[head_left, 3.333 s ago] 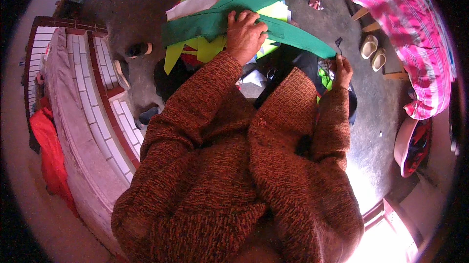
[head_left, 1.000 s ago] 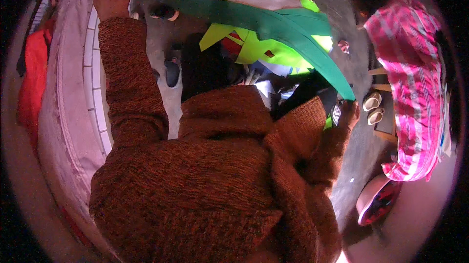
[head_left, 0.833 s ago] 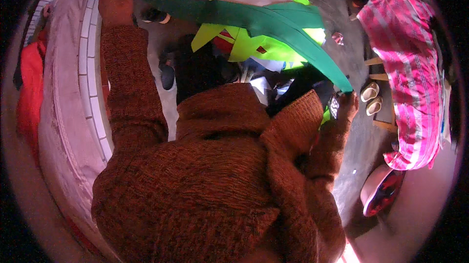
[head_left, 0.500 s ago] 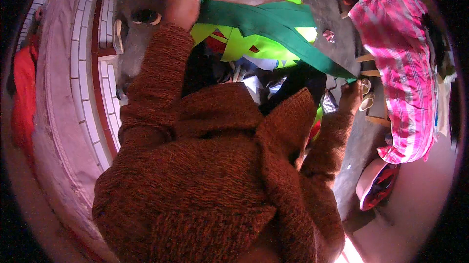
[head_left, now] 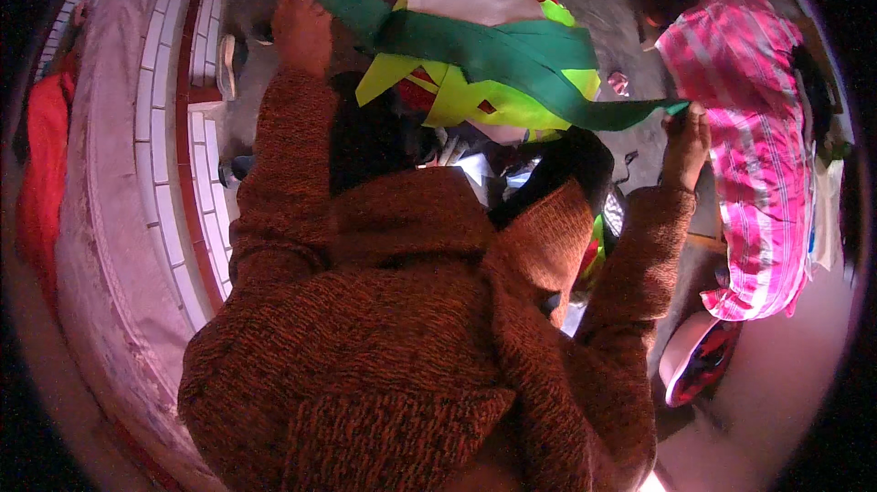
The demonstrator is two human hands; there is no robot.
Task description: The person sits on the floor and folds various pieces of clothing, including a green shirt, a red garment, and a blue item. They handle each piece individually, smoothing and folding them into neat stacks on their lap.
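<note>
A long green cloth strip (head_left: 475,49) stretches between my two hands. At the upper left, my left hand (head_left: 303,28) is closed on one end, which sticks up past the fingers. Out to the right, my right hand (head_left: 687,140) pinches the other, pointed end between thumb and fingers. The strip's middle passes over a heap of fabric pieces in front of my knees. In that heap are bright yellow-green cloth (head_left: 457,104), a pale pinkish-white piece (head_left: 470,5) and some red bits.
A pink checked cloth (head_left: 758,154) drapes over something at the right. Below it stands a pale basin (head_left: 676,359) with dark red contents. White-tiled steps (head_left: 160,126) run along the left, with a shoe (head_left: 227,67) beside them. Red cloth (head_left: 46,154) hangs at the far left.
My left hand has moved left and slightly down with its end of the strip. The right hand has shifted right and up, lifting the pointed end.
</note>
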